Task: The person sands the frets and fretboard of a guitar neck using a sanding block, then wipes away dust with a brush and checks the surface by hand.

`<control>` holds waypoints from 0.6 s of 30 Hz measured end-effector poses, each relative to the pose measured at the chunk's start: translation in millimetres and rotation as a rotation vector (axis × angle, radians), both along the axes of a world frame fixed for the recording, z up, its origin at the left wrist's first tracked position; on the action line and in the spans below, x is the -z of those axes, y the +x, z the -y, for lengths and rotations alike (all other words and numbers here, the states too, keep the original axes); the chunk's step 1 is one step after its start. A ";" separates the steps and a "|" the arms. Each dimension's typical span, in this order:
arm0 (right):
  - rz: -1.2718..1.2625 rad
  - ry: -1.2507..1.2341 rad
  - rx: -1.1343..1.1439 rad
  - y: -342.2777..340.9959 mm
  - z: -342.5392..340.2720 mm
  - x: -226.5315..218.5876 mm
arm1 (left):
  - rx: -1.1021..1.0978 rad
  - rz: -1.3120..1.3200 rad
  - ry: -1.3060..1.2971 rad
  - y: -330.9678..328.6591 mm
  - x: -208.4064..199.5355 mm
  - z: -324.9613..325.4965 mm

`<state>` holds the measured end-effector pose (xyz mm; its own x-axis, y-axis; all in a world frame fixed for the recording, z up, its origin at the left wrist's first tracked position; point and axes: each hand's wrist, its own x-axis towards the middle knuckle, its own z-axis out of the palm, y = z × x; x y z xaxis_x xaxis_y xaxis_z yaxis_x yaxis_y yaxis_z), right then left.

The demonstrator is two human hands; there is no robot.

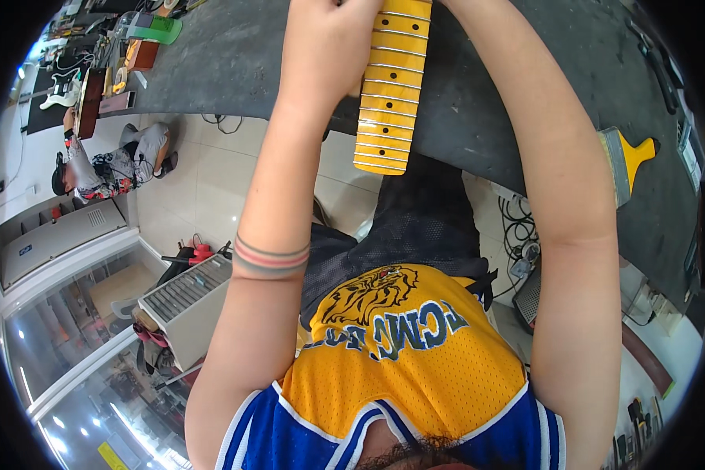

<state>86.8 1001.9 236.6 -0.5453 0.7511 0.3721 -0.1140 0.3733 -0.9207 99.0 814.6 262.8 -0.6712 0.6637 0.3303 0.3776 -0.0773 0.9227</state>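
Observation:
A guitar neck (393, 90) with a yellow fretboard, black dot markers and silver frets runs down from the top edge of the view. Its rounded end sticks out past the near edge of the dark bench. My left hand (333, 35) is closed on the neck's left side, high in the view, with its fingers mostly hidden. My right forearm reaches up to the top edge near the neck, and the right hand itself is out of the frame. Whatever the neck's upper part joins is cut off too.
On the dark bench (227, 66), a brush with a yellow handle (638, 157) lies by my right arm. Tools and a green item (160, 30) sit far left. Another person (117, 168) works at the left near a guitar body. A pale slatted cabinet (188, 294) stands behind, with cables (517, 235) at right.

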 end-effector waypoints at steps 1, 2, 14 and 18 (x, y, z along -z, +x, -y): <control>0.020 0.018 0.050 1.3 -4.3 2.4 | 0.012 0.008 0.002 3.4 5.3 7.2; 0.038 0.034 0.097 2.5 -7.3 4.6 | 0.012 -0.023 -0.086 10.0 15.1 26.0; 0.088 0.466 0.219 -16.6 -26.8 23.6 | 0.012 0.014 -0.042 11.0 6.6 1.6; 0.009 0.005 0.059 6.0 0.7 -1.3 | -0.053 -0.072 -0.070 19.1 30.2 40.3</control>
